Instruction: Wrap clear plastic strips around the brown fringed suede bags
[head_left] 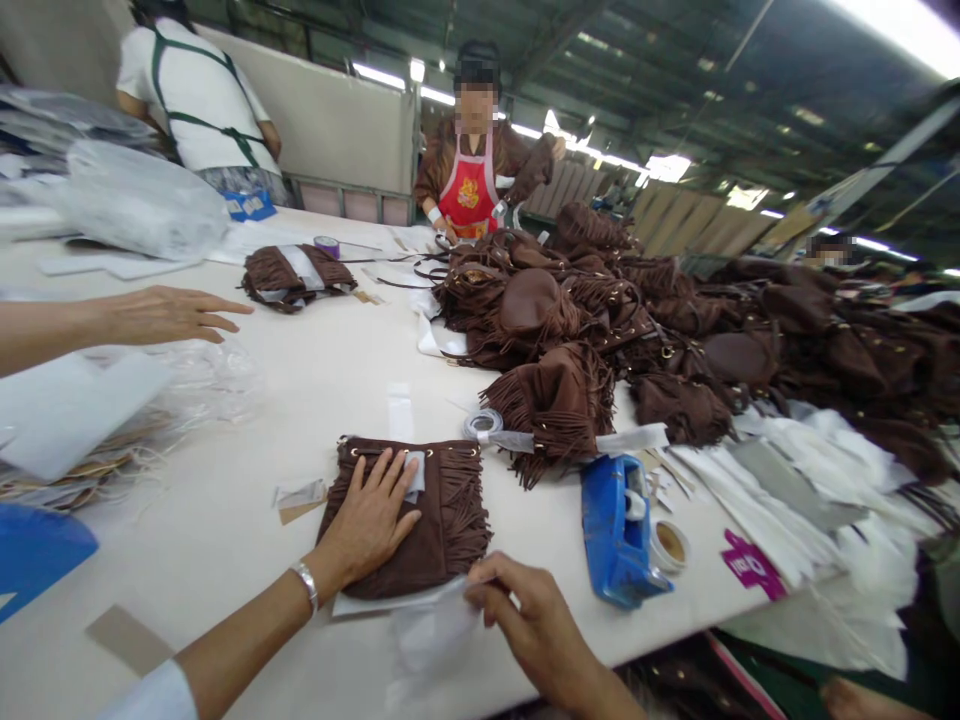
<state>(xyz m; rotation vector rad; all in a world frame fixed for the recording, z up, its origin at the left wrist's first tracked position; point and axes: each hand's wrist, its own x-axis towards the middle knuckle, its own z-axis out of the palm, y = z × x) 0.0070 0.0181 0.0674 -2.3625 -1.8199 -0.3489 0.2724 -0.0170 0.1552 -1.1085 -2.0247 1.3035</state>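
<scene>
A dark brown fringed bag [420, 540] lies flat on the table in front of me, with metal eyelets along its top edge. My left hand [371, 520] rests on it, fingers spread, beside a small pale strip [414, 476] stuck near the top. At the bag's lower right corner, my right hand [521, 610] pinches a thin translucent white sheet [435, 635]. Part of that sheet hangs below the bag and looks blurred. Some white material shows under the bag's bottom edge.
A blue tape dispenser [615, 530] and a tape roll [669, 545] stand to the right. Brown fringed bags [555, 400] are heaped behind. Another person's hand [180, 312] reaches in from the left, above plastic bags [217, 385]. A co-worker in a red apron [469, 190] stands across the table.
</scene>
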